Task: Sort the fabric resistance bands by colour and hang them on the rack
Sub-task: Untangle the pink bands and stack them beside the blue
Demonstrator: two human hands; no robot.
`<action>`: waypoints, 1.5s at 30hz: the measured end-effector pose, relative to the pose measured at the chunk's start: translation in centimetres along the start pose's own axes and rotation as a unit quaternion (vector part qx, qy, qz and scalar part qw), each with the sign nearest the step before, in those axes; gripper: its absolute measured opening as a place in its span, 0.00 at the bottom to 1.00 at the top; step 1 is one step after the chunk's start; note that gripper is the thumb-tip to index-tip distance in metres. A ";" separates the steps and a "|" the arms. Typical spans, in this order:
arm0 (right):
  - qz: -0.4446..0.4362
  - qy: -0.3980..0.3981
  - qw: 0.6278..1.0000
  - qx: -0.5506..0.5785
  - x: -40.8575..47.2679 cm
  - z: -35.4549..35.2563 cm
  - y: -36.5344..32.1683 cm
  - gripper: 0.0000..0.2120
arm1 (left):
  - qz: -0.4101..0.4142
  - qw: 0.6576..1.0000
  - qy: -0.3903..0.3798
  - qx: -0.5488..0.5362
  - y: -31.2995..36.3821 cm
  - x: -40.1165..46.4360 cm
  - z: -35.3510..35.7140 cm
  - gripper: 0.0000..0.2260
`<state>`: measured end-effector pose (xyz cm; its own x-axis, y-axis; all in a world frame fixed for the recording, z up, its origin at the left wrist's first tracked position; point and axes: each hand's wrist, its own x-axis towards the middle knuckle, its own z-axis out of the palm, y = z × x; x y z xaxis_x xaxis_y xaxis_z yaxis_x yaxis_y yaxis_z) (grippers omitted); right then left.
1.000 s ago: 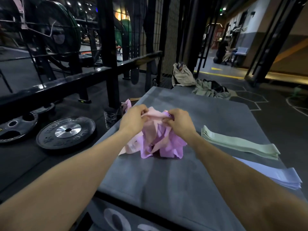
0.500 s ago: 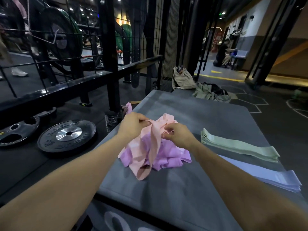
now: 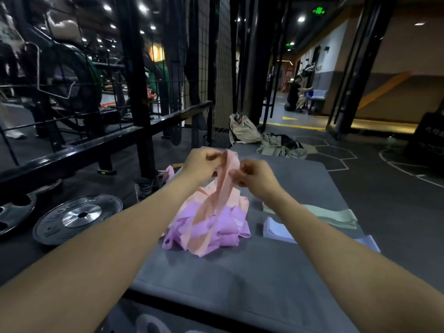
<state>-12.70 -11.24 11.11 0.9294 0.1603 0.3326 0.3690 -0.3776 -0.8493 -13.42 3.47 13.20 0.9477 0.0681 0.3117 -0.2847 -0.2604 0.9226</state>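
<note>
- Pink band (image 3: 222, 188) pinched at top by left hand (image 3: 201, 164) and right hand (image 3: 255, 177), hanging onto purple pile (image 3: 216, 228)
- Green stack (image 3: 336, 216) right, on grey mat (image 3: 240, 280)

Both my forearms reach forward, hands raised close together. My left hand (image 3: 201, 164) pinches the top of the pink band (image 3: 217, 195), fingers curled; my right hand (image 3: 255, 179) pinches its other edge, fingers curled.

We see a dark rubber floor (image 3: 396, 212), black steel frames (image 3: 129, 92), a weight plate (image 3: 79, 216) lying flat, ceiling spotlights (image 3: 301, 19), a green exit sign (image 3: 318, 10).
</note>
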 end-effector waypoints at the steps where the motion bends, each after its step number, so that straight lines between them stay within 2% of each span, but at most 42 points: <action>1: -0.004 0.014 1.000 0.019 -0.2 -0.8 -0.4 0.13 | 0.001 1.000 -0.007 -0.015 0.6 -0.2 0.5 0.10; 5: -0.015 0.056 0.997 0.059 -1.1 -4.2 -1.9 0.07 | 0.001 0.998 -0.037 -0.058 2.7 -0.8 2.6 0.11; 9: -0.001 0.091 0.994 0.059 -2.7 -7.0 -1.4 0.07 | -0.032 0.987 -0.101 -0.123 3.0 -2.1 5.4 0.13; 12: 0.021 0.118 0.992 0.047 -4.2 -8.5 0.0 0.14 | -0.042 0.983 -0.146 -0.105 1.7 -3.7 7.7 0.10; 15: 0.047 0.134 0.989 0.031 -6.1 -9.7 1.5 0.14 | -0.063 0.977 -0.164 -0.124 0.5 -5.1 9.8 0.15; 21: 0.102 0.130 0.986 -0.009 -9.0 -11.5 4.3 0.15 | -0.072 0.971 -0.141 -0.181 -1.1 -6.9 13.5 0.04; 24: 0.115 0.113 0.987 -0.015 -10.1 -11.6 5.6 0.16 | -0.071 0.986 -0.094 -0.119 -1.9 -7.1 14.7 0.02; 27: 0.118 0.084 0.988 -0.048 -11.2 -12.0 6.6 0.18 | -0.070 0.993 -0.059 -0.075 -3.2 -7.0 15.4 0.09; 30: 0.128 0.073 0.984 -0.097 -12.1 -12.7 8.0 0.15 | -0.076 0.995 -0.025 -0.063 -4.1 -6.8 14.9 0.11; 32: 0.131 0.095 0.978 -0.129 -12.5 -12.9 8.8 0.15 | -0.072 0.995 -0.061 -0.011 -4.5 -6.9 14.4 0.10; 36: 0.130 0.131 0.966 -0.181 -12.8 -12.7 9.1 0.13 | -0.010 0.977 -0.195 0.089 -4.8 -7.6 14.2 0.03; 38: 0.129 0.161 0.957 -0.205 -12.8 -12.7 8.8 0.08 | 0.035 0.963 -0.215 0.157 -5.2 -7.5 14.0 0.06; 39: 0.130 0.179 0.951 -0.215 -12.8 -12.8 8.6 0.06 | 0.047 0.960 -0.198 0.191 -5.3 -7.5 13.8 0.07; 42: 0.128 0.194 0.943 -0.237 -13.0 -13.1 8.1 0.06 | 0.042 0.964 -0.080 0.248 -5.5 -7.2 13.4 0.10; 44: 0.117 0.181 0.947 -0.236 -12.9 -13.0 7.7 0.08 | 0.034 0.970 -0.034 0.239 -4.9 -7.1 13.4 0.07; 45: 0.108 0.173 0.950 -0.235 -12.9 -12.9 7.5 0.08 | 0.038 0.973 -0.036 0.223 -4.6 -7.0 13.5 0.06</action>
<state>-21.76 -27.88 5.73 0.9021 -0.2456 0.3547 0.0577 -0.7462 -0.6632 -16.80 -8.83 3.69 0.9386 -0.0320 0.3436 -0.2792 -0.6557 0.7015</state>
